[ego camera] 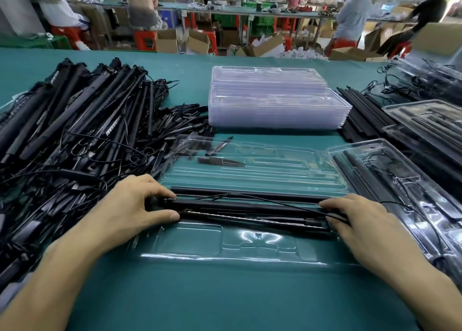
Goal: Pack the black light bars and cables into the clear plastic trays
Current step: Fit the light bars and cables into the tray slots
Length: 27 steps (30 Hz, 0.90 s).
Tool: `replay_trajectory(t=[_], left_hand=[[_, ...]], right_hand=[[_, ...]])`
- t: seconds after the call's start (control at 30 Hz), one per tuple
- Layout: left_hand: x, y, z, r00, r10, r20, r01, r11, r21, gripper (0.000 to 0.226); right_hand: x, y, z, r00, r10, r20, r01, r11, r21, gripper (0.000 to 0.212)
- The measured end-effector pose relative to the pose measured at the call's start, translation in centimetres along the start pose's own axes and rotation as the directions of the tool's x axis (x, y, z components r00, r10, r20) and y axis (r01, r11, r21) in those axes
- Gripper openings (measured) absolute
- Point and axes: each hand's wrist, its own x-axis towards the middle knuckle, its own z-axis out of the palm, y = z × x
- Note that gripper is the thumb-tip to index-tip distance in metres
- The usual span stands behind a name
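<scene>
Bars (250, 203), likely stiff, light and slick, lying in tray (250, 253) at six o'clock on surface (225, 293), pinched at opposite ends by left hand (135, 205) and right hand (362, 220), best held there and pressed level, with limp cable (275, 200) likely to snag.

teal table (225, 295) | bar pile (75, 130) | tray stack (275, 105) | open tray (250, 248)

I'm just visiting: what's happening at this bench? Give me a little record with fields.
left hand: pinches the left end of the black light bar
right hand: grips its right end
bar position: across the open clear tray
supply: pile of bars and cables at left
spare: stack of empty trays behind
done: filled trays at right
</scene>
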Motion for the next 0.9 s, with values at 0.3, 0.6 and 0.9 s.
replay_trajectory(t=[0.3, 0.6, 0.9], left_hand=[[0.0, -0.3, -0.2, 0.995, -0.094, -0.016, 0.088, 0.974, -0.207, 0.013], [0.3, -0.2, -0.3, 0.990, -0.141, 0.021, 0.141, 0.944, -0.299, 0.019], [-0.1, 0.4, -1.0, 0.985, -0.156, 0.074, 0.172, 0.936, -0.308, 0.024]], right_hand=[[0.3, 0.1, 0.0, 1.000, 0.021, -0.020, -0.020, 0.999, 0.046, 0.027], [0.0, 0.1, -0.4, 0.998, -0.046, -0.042, 0.050, 0.994, 0.096, 0.027], [-0.4, 0.0, -5.2, 0.990, -0.126, -0.071, 0.140, 0.709, 0.691, 0.043]])
